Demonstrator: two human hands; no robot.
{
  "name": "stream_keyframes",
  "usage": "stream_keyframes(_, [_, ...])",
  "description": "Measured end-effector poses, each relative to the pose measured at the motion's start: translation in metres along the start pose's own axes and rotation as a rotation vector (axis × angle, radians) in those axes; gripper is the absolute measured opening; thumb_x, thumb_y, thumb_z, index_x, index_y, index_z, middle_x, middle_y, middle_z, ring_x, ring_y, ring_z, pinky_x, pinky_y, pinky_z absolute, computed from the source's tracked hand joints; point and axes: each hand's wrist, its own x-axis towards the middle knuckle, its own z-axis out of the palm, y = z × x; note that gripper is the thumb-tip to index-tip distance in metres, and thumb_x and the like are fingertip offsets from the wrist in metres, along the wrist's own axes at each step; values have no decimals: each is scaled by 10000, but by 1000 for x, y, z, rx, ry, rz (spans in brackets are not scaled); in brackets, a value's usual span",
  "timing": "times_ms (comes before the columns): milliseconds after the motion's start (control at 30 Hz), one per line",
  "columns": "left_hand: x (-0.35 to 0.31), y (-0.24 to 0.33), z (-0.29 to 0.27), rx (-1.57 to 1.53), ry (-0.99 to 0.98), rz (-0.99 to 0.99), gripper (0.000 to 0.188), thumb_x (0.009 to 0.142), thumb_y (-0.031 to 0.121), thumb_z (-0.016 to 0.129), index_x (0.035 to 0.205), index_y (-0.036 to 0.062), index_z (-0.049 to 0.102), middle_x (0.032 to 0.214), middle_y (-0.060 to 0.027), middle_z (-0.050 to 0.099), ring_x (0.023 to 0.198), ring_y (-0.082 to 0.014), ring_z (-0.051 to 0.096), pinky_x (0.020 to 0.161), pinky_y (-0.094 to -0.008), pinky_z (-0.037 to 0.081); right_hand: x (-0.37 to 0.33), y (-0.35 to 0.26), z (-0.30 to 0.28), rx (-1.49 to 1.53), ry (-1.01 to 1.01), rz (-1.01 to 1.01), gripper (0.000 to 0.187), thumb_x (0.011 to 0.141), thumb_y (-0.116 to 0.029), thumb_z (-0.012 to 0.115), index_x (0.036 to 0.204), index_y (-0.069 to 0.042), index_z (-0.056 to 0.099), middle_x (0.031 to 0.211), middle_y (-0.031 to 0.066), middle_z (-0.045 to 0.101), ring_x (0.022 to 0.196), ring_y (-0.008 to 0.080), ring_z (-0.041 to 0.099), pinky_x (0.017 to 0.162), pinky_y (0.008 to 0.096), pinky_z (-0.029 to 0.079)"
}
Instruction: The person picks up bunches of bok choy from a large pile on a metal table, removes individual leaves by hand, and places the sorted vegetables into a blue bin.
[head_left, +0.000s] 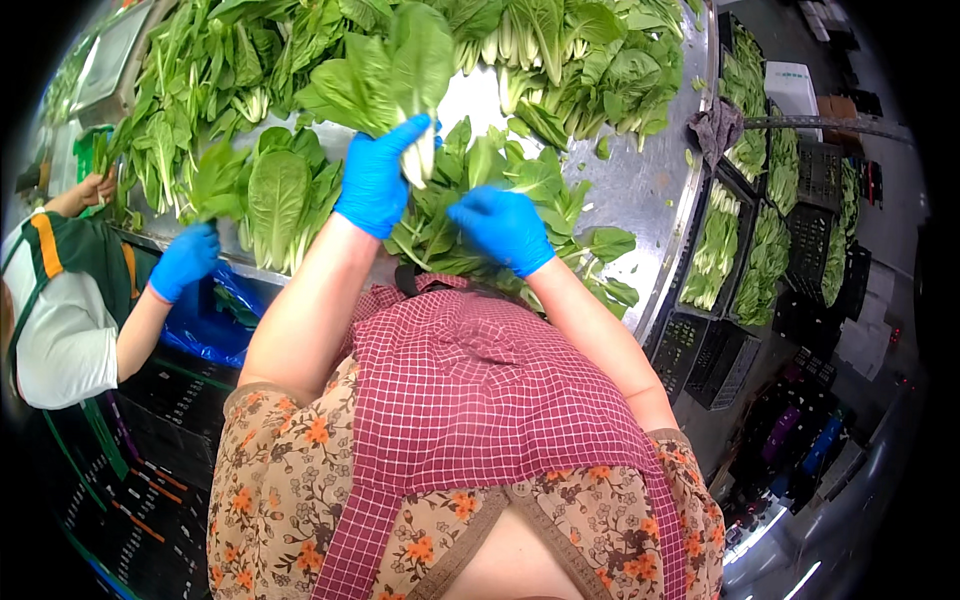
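My left hand, in a blue glove, is closed round a leafy green vegetable with pale stems. Its broad leaves point away from me and the white stem ends hang down beside my fingers. My right hand, also gloved in blue, is just to the right, over a heap of loose leaves on the metal table. Its fingers are curled in, and whether anything is between them is hidden. Another bunch of greens rests on the table left of my left wrist.
Piled greens cover the far side of the metal table. A co-worker's gloved hand is at the left, above a blue plastic bag. Black crates of greens stand beyond the table's right edge, where a grey cloth hangs.
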Motion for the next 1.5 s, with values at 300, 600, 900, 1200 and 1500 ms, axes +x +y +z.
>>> stream_keyframes(300, [11, -9, -18, -266, -46, -249, 255, 857, 99, 555, 1049, -67, 529, 976, -178, 606, 865, -256, 611, 787, -365, 532, 70, 48, -61, 120, 642, 138, 348, 777, -238, 669, 1082, -84, 601, 716, 54, 621, 672, 159, 596, 622, 305, 475])
stream_keyframes(600, [10, -24, -4, -326, -190, -418, 426, 868, 125, 523, 1238, -58, 416, 1158, -189, 558, 971, -265, 590, 843, -364, 505, 123, 62, -110, -261, 758, 284, 323, 703, -288, 712, 947, -90, 637, 802, 100, 663, 740, 258, 635, 678, 361, 487])
stream_keyframes(900, [17, -32, -5, 125, -102, -87, 413, 821, 83, 621, 1204, 3, 486, 1101, -110, 594, 964, -199, 592, 821, -301, 485, 68, 20, -52, 64, 338, 72, 403, 629, -302, 771, 839, -6, 597, 674, 86, 610, 616, 154, 585, 589, 304, 474])
stream_keyframes(1200, [8, -36, -10, -68, 7, -153, 281, 827, 104, 622, 1069, -23, 554, 968, -117, 616, 823, -205, 615, 713, -305, 529, 77, 48, -65, -99, 490, 184, 426, 732, -358, 711, 990, -32, 618, 751, 106, 638, 692, 185, 619, 632, 313, 485])
stream_keyframes(1500, [18, -21, -40, -385, -38, -225, 294, 852, 174, 579, 1079, -4, 531, 971, -130, 601, 829, -236, 607, 688, -330, 529, 59, 33, -66, -7, -75, 305, 330, 746, -364, 660, 884, -65, 686, 911, 159, 659, 797, 321, 633, 722, 378, 496])
